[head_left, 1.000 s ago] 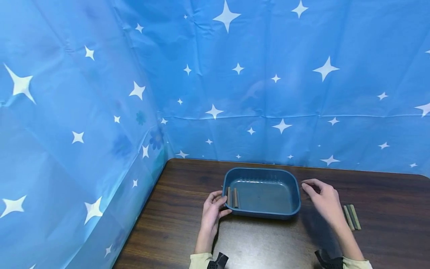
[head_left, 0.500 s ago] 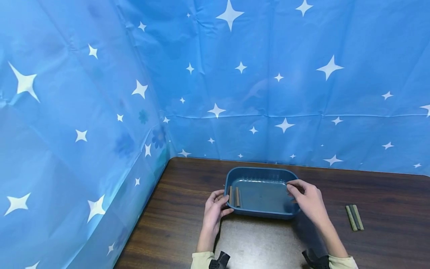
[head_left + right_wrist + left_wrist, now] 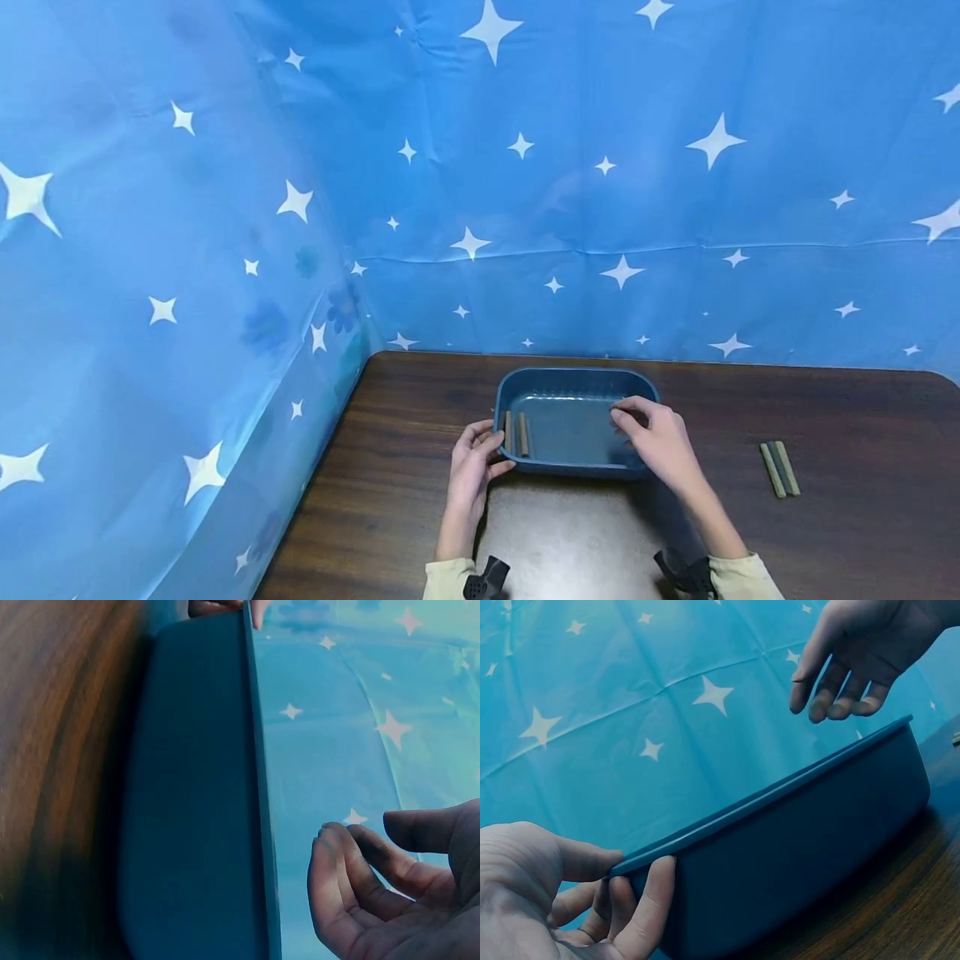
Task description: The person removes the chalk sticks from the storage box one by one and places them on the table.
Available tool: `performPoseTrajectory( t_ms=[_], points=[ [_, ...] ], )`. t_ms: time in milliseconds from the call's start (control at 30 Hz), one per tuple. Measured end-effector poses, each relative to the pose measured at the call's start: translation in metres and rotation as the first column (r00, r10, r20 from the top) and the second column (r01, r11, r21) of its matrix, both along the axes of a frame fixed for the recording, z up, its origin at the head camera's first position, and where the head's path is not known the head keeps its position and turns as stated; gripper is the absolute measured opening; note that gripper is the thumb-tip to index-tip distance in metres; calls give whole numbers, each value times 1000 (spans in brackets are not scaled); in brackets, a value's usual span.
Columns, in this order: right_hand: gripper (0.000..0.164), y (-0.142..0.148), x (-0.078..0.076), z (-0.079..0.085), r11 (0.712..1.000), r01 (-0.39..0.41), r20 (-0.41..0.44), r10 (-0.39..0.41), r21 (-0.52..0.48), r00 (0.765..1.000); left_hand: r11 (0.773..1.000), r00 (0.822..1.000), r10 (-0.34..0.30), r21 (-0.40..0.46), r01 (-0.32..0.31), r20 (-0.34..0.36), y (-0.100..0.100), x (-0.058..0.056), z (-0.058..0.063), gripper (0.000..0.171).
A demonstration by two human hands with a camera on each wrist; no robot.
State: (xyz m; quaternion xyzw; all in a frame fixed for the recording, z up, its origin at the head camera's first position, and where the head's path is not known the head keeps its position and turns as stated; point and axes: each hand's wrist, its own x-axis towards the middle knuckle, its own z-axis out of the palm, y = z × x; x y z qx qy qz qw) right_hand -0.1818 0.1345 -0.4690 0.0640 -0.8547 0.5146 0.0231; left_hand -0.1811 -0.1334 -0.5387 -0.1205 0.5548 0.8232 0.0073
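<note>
A blue rectangular plastic tray (image 3: pixel 577 468) rests on the table, and my left hand (image 3: pixel 468 475) grips its left end. In the left wrist view the thumb lies on the rim and the fingers curl under it from outside. Inside the tray, by that end, two short brown sticks (image 3: pixel 523 435) lie side by side. My right hand (image 3: pixel 660 442) is over the tray's right part, above the rim. Its fingers (image 3: pixel 326 877) are loosely bent, the thumb stands apart from them, and nothing shows between them.
Two greenish sticks (image 3: pixel 780 469) lie close together on the table to the right, with a dark strip between them. The dark wooden table (image 3: pixel 360 517) ends at a blue star-printed cloth (image 3: pixel 540 208) behind and on the left.
My right hand has moved left, from beside the tray's right end to over its inside. My left hand keeps its grip on the rim, and the sticks lie as before.
</note>
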Motion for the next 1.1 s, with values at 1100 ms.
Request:
performPoseTrajectory(
  t_ms=[1100],
  points=[
    [18,-87,-17,-31,995,-86,55,84,40,995,1000,1000,-18,11,19,-9,-2,0,-3,36]
  ],
)
